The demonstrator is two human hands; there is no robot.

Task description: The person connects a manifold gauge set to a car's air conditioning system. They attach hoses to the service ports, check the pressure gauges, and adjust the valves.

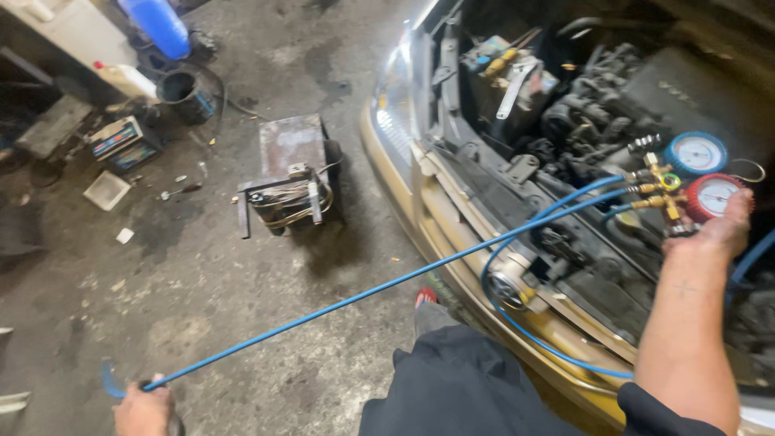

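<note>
Head view: the left hand [144, 410], at the lower left edge, is closed around the end of a blue hose [363, 292]. The hose runs taut and straight, rising rightward from that fist to the manifold gauge set [693, 184] in the open engine bay [581, 121]. The right hand [721, 230] lies against the underside of the red gauge [715, 196], fingers curled at the brass fittings; whether it grips cannot be told
</note>
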